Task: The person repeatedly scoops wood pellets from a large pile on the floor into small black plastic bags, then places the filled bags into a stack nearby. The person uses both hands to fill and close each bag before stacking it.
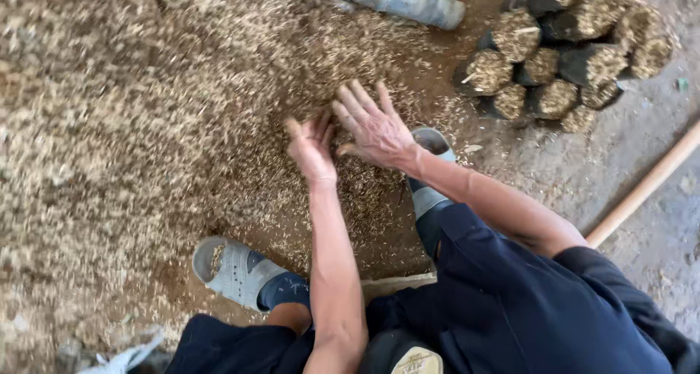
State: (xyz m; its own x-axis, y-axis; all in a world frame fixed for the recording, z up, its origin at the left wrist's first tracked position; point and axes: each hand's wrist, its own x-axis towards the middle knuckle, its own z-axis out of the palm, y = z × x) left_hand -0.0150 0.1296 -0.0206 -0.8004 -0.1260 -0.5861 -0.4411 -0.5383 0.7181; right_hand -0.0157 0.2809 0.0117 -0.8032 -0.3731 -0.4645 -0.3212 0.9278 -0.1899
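Soft even daylight, faint shadows, motion blur toward left edge.

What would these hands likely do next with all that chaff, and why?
Probably draw both hands together and scoop. The left hand and right hand lie open, palms down, on the loose husk pile, holding nothing, with filled black bags nearby.

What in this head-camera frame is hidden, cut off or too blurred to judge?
- Left hand: fingertips motion-blurred in the husk pile.
- Right hand: palm faces down, so any grip is hidden.
- Grey pipe and wooden handle: cut off by frame edges.
- Filled black bags: rear ones cropped at top.
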